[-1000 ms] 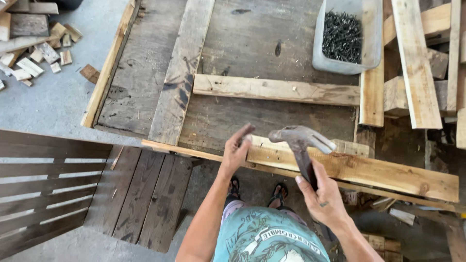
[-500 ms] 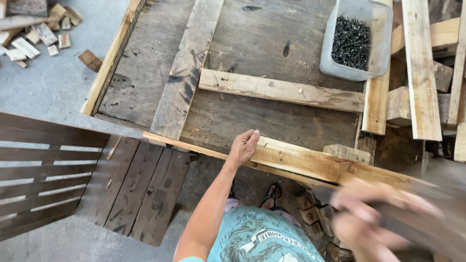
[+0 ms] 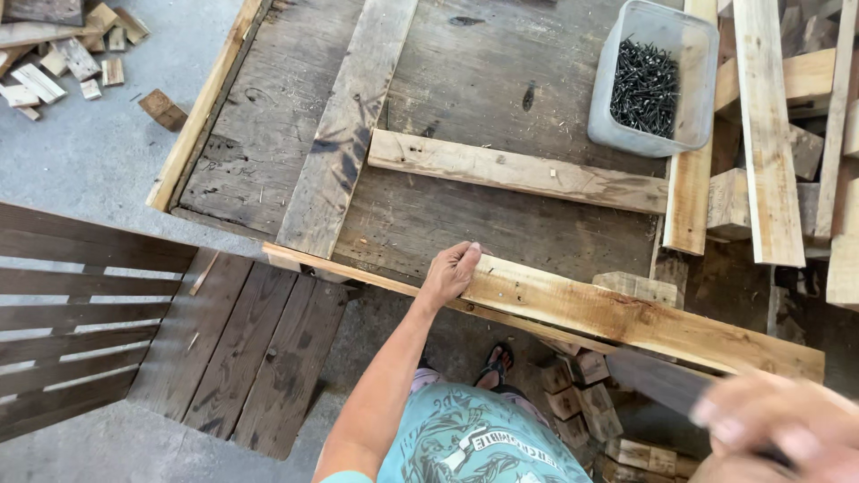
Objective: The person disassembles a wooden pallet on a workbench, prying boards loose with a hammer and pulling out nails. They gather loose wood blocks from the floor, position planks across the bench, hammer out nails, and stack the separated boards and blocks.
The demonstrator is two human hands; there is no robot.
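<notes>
My left hand is curled over the left end of a light wooden plank that lies along the near edge of a weathered wooden worktop. Whether something small is pinched in the fingers cannot be told. My right hand is a blur at the bottom right, below the plank, closed around the dark handle of a hammer. The hammer's head is out of view.
A grey plastic tub of dark nails stands at the back right. A short board and a long grey board lie on the worktop. Planks are stacked at the right, a dark slatted panel at the left, and offcuts on the concrete floor.
My right hand with the hammer has swung from above the plank down and back to the bottom right. My left hand has closed on the plank's end.
</notes>
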